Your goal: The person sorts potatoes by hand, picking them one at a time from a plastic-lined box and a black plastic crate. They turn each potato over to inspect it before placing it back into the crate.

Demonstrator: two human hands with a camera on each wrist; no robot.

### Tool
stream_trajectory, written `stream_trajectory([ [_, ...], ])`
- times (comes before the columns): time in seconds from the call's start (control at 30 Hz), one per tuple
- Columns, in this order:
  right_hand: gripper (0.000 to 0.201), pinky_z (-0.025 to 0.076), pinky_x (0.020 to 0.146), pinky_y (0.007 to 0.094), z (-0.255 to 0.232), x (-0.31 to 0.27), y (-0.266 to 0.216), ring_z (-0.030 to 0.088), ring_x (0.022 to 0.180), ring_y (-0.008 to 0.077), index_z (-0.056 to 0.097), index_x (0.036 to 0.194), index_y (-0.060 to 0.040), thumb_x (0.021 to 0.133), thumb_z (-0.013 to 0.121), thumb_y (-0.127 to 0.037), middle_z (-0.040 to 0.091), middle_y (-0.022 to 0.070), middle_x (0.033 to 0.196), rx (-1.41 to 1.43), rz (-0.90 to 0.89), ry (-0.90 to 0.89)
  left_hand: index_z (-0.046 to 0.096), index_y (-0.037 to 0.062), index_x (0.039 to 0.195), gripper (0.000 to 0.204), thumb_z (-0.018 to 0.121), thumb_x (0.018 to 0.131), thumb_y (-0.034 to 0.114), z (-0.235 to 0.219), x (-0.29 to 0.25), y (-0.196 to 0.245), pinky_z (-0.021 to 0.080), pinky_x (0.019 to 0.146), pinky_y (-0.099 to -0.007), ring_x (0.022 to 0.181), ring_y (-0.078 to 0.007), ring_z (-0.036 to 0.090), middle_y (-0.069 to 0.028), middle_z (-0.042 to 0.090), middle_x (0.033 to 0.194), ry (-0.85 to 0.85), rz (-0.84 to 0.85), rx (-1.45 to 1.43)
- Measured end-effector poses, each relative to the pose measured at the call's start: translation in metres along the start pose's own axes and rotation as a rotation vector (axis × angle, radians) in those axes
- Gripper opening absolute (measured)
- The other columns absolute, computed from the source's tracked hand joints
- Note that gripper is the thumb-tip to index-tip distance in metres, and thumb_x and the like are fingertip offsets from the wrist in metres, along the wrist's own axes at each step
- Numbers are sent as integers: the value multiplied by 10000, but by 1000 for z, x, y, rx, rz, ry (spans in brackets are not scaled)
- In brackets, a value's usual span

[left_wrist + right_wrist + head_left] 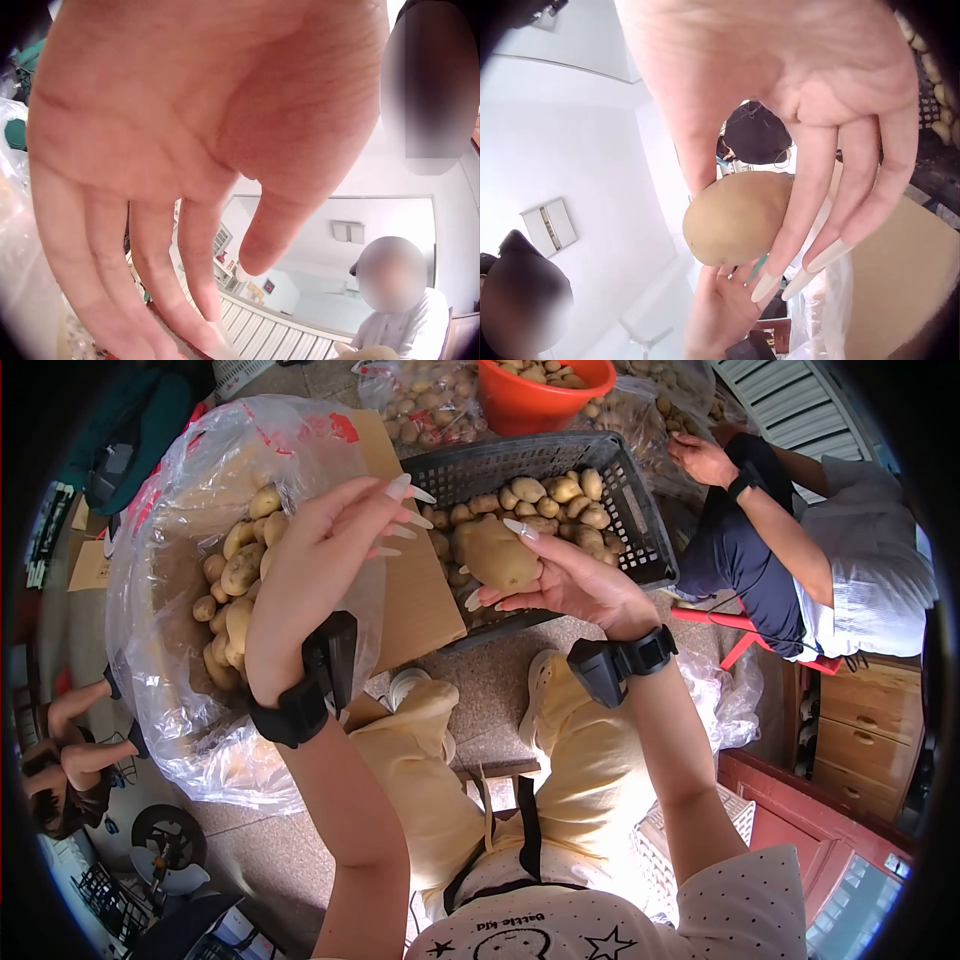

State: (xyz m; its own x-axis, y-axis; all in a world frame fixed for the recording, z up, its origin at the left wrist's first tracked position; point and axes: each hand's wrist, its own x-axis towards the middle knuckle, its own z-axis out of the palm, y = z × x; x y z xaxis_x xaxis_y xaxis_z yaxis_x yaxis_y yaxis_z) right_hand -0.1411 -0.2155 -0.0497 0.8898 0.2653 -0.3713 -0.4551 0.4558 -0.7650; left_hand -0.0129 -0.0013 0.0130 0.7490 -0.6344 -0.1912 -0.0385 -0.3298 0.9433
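Observation:
A large tan potato [497, 553] is gripped between the thumb and fingers of the right hand [590, 582], above the near side of a black crate [655, 525]. In the right wrist view the same potato [739, 217] rests against the fingers of that hand [802, 135]. The left hand [345, 535] is raised over a cardboard sheet [425, 600], its fingers extended and holding nothing. The left wrist view shows the palm of that hand [172, 150] with fingers spread and empty. Potatoes [545, 505] lie in the crate.
At the left stands a plastic-lined container [150, 650] with potatoes [240, 570]. Behind the crate are an orange-red tub [530, 405] and bags of potatoes [425, 400]. Another person [860, 550] sits at the right on a red stool [740, 650]. Wooden drawers [865, 735] stand at far right.

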Motion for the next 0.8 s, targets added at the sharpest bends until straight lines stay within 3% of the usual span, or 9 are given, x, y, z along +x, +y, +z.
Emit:
stream_trajectory([
  [0.13, 600, 465, 941, 299, 4, 1, 0, 628, 1049, 206, 504, 1250, -2, 952, 426, -516, 650, 171, 1107, -17, 34, 42, 607, 55, 1154, 372, 479, 971, 353, -2, 2, -9, 433, 843, -249, 977, -111, 587, -32, 656, 1016, -70, 81, 58],
  [0.47, 646, 467, 937, 281, 6, 3, 1, 632, 1014, 199, 533, 1206, 8, 932, 422, -567, 672, 180, 1042, 34, 92, 119, 607, 37, 1145, 385, 478, 973, 356, 0, 4, -6, 435, 850, -253, 986, -105, 578, -24, 661, 1003, -49, 45, 95],
  [0.57, 642, 470, 928, 286, 6, 5, 1, 635, 1000, 201, 546, 1191, -5, 930, 415, -577, 677, 172, 1025, 61, 118, 137, 578, 22, 1160, 349, 558, 937, 290, 2, 6, -12, 420, 812, -229, 949, -116, 596, -41, 663, 1007, -44, 58, 101],
  [0.73, 647, 480, 905, 292, 9, 10, 5, 639, 981, 206, 560, 1176, -17, 936, 384, -590, 681, 165, 1001, 117, 121, 143, 432, 39, 1336, 659, 717, 816, 329, 27, -1, -13, 463, 846, -308, 1050, -188, 592, -99, 584, 1203, -162, 278, 83],
  [0.8, 670, 484, 895, 294, 12, 10, 5, 640, 975, 210, 563, 1169, -17, 939, 343, -606, 682, 161, 984, 147, 112, 125, 465, 19, 1296, 682, 764, 764, 325, 33, 6, -12, 475, 844, -328, 1047, -200, 590, -103, 600, 1168, -220, 276, 107],
])
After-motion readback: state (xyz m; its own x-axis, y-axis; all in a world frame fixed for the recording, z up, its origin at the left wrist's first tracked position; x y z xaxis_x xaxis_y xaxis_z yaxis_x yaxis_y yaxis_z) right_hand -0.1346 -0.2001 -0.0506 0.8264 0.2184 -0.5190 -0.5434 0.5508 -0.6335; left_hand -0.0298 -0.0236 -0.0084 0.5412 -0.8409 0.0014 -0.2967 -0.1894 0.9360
